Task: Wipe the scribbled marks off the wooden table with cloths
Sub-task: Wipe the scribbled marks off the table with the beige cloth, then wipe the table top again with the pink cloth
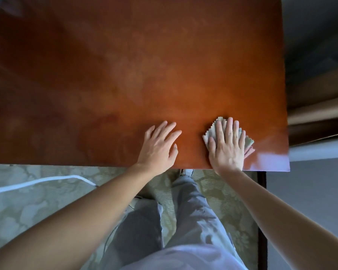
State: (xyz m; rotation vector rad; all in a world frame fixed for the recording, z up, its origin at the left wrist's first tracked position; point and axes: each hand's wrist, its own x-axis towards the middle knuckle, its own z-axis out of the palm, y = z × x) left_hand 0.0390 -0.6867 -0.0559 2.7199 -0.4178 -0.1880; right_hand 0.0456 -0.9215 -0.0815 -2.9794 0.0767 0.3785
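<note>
Pale green-grey cloth (213,131) lies flat under my right hand (227,151), whose fingers are straight and lightly fanned, palm pressing down, nothing curled round the fabric. Its pinked edges poke out beyond the fingertips and past the little-finger side, with a second, pinkish layer showing at the right edge; whether that is a second cloth or a fold I cannot tell. My left hand (160,145) is just beside it, apart from the cloth, fingers spread and relaxed on or barely above the bare wood, holding nothing.

Both hands sit close to the near edge of the wooden table (125,65), toward its right corner. From the cloth, the unwiped expanse runs away forward and to the left, so I judge the next stroke has to push outward along that line, and the right hand, already on the fabric, is the one placed to do it. I can make out no distinct scribbles; only cloudy, smeared patches across the middle of the top, blurred enough that I would not call them marks or residue with certainty.

Below the edge are grey trousers (183,217) and a patterned carpet (27,207), with a white cable (37,182) crossing it on the left.
</note>
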